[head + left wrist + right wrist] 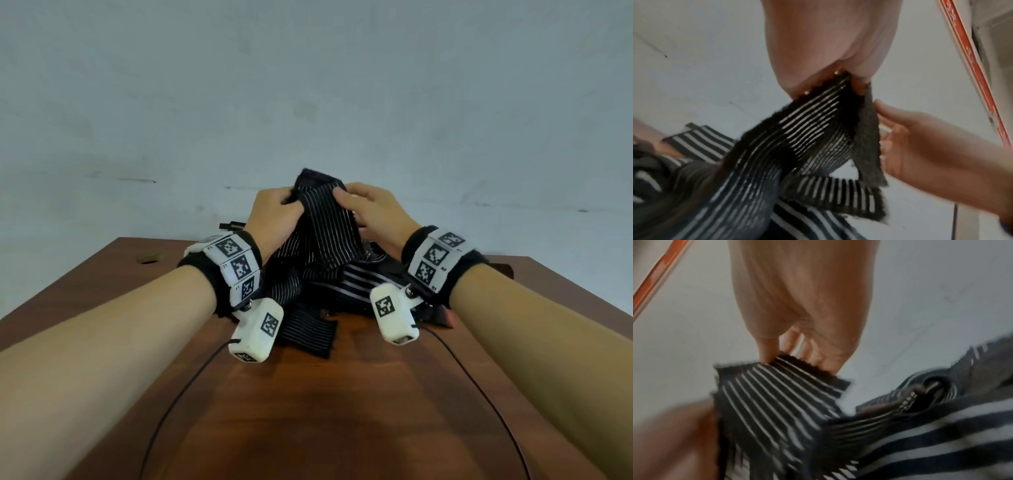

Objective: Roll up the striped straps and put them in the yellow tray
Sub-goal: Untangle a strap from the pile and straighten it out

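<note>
Two hands work above a wooden table [342, 411], which fills the lower half of the head view under a pale wall [308, 85]. On the table's far middle lies a heap of straps [359, 277], black with pale stripes, some fine and some broad, tangled over one another; one flat end [308, 334] spills toward the table's near side. No yellow tray shows in any view.

From that heap one strap [322, 226] rises, held up over the table's far edge. The left hand [274, 212] grips its upper left edge, fingers curled into the cloth; the left wrist view shows the strap's end [818, 104] pinched at the fingertips and the rest falling away in a twisted band. The right hand [370, 209] pinches the upper right edge, thumb [342, 197] on the near face and fingers behind; in the right wrist view its fingertips [766, 352] press on the fuzzy top hem [801, 363], though that picture is blurred.

Each wrist wears a black band with white marker blocks [236, 270] and a small white camera [257, 330]; the right one [394, 317] hangs just over the heap. Thin black cables [185, 387] run from them across the table. At the table's far left sits a small brownish object [149, 257], too small to tell.
</note>
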Tool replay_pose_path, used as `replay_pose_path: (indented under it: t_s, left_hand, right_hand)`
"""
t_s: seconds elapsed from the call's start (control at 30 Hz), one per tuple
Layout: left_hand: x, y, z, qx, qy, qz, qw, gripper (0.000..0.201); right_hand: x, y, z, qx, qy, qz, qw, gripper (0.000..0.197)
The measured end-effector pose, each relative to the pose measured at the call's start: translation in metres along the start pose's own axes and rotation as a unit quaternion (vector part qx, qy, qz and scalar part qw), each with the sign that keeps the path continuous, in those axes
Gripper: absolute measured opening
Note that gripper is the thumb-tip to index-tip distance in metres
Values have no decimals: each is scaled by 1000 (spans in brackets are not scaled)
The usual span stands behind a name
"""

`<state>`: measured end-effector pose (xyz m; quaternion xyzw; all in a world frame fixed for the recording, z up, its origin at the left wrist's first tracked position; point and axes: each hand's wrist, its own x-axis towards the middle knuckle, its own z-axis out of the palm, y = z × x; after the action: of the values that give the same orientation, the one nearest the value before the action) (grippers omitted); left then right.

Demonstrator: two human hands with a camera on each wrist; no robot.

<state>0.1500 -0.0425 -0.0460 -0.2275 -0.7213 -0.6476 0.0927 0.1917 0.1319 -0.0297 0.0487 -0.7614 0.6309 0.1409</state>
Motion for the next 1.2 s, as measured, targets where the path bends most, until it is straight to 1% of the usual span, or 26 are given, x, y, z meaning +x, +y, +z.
replay_pose_path:
  t_s: [0.03,0.07,0.1,0.13,0.17,0.2,0.23,0.27,0.3,0.37,0.43,0.5,0.57,0.63,0.7,0.73,0.8,0.87,0.9,0.97,1.0,1.03,1.07,1.1,1.13,1.2]
  left_hand:
    - [2,2,1,-14,23,-19,999,20]
    - [4,5,0,-44,49,-44,997,21]
    - [6,9,-2,-82,72,-65,992,21]
    - [10,14,-5,-120,91,-83,985,20]
    - [14,18,-9,-156,108,-99,977,20]
    - [19,24,-14,-179,118,-113,970,21]
    - [24,28,-20,-195,119,-123,966,24]
    - [28,31,-25,-200,106,-131,965,29]
    - [32,35,-28,-204,85,-136,966,32]
    - [33,41,-27,-192,33,-135,972,31]
    - [32,47,-18,-173,-15,-122,977,28]
    - [28,52,-8,-182,-38,-117,976,30]
    - [24,55,-4,-225,-43,-120,966,33]
    - [22,59,-8,-271,-40,-114,955,34]
    - [21,64,-18,-302,-17,-91,949,29]
    - [21,68,-25,-299,-8,-83,951,26]
    - [18,77,-33,-271,10,-71,960,31]
    - [14,83,-36,-245,40,-73,966,37]
    - [12,83,-35,-228,50,-81,969,37]
    - [5,78,-30,-171,52,-103,978,35]
    - [2,75,-28,-148,39,-114,982,35]
    - [-1,71,-25,-135,26,-123,983,34]
    - [-4,67,-22,-123,11,-129,984,34]
    - [-9,64,-20,-112,-2,-133,985,34]
    - [-12,61,-19,-108,-12,-135,985,33]
    - [-19,55,-20,-110,-39,-126,985,31]
  right_hand:
    - [-2,5,2,-43,-18,15,999,36]
    - [-6,10,3,-98,-43,51,993,44]
    - [-9,18,2,-164,-80,106,977,54]
    - [-13,27,-1,-228,-120,167,952,64]
    - [-16,37,-6,-268,-153,216,926,74]
    - [-19,45,-10,-284,-172,240,912,79]
    - [-19,50,-13,-289,-170,231,913,80]
    - [-20,52,-16,-295,-149,191,924,76]
    - [-19,51,-17,-299,-118,135,937,74]
    - [-16,41,-14,-260,-69,40,962,80]
    - [-12,25,-4,-180,-68,-16,981,84]
    - [-5,12,9,-151,-89,-55,983,82]
    - [-2,3,17,-133,-84,-73,985,71]
    - [-3,-6,19,-94,-38,-92,991,48]
    - [-6,-13,17,-47,-7,-112,993,29]
    - [-8,-18,16,-27,2,-121,992,25]
    - [-11,-23,16,-4,-1,-128,992,28]
    - [-14,-22,14,2,-39,-103,994,37]
    - [-16,-20,12,-11,-61,-88,994,45]
    - [-22,-16,7,-73,-71,-87,991,76]
    - [-25,-15,6,-110,-61,-105,986,92]
    - [-27,-13,5,-140,-50,-128,980,102]
    - [-30,-13,6,-164,-38,-156,973,106]
    - [-32,-13,7,-182,-23,-188,965,102]
    - [-35,-13,8,-198,-6,-214,957,94]
    - [-42,-11,9,-215,18,-233,948,65]
